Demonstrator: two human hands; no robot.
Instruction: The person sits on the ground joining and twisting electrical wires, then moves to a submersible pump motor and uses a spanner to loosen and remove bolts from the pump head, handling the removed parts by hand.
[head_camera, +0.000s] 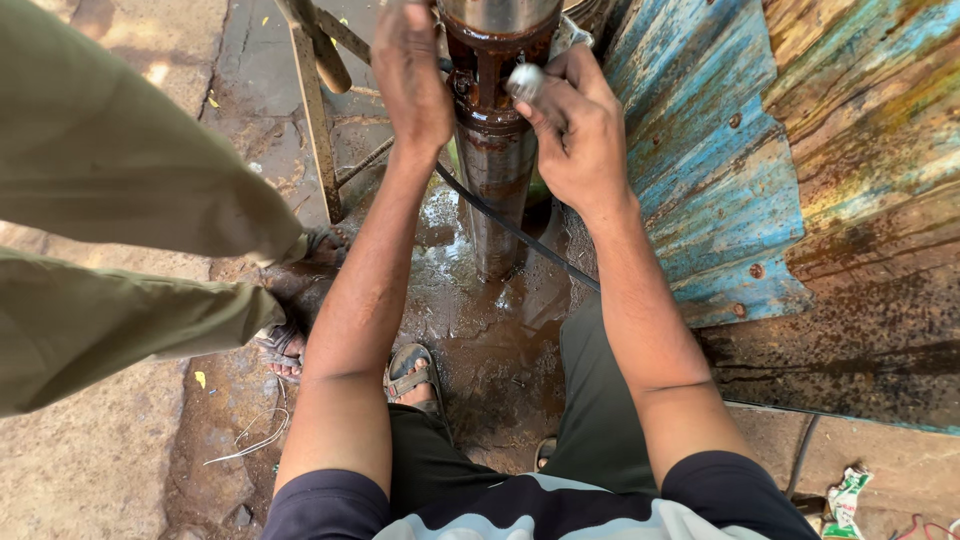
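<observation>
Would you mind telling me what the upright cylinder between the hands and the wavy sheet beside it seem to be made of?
The upright cylinder looks like metal: bright and polished at the top, brown and rusty lower down, wet at its foot. The corrugated sheet is probably painted steel, since its blue paint is flaking over orange-brown rust, with rivet heads showing.

Both arms stretched fwd & down, forearms bare. Left hand (412, 75) palm-down, fingers curled in a grip. Right hand (572, 125) bent at wrist, fingers (530, 100) pinched shut on sth small.
</observation>
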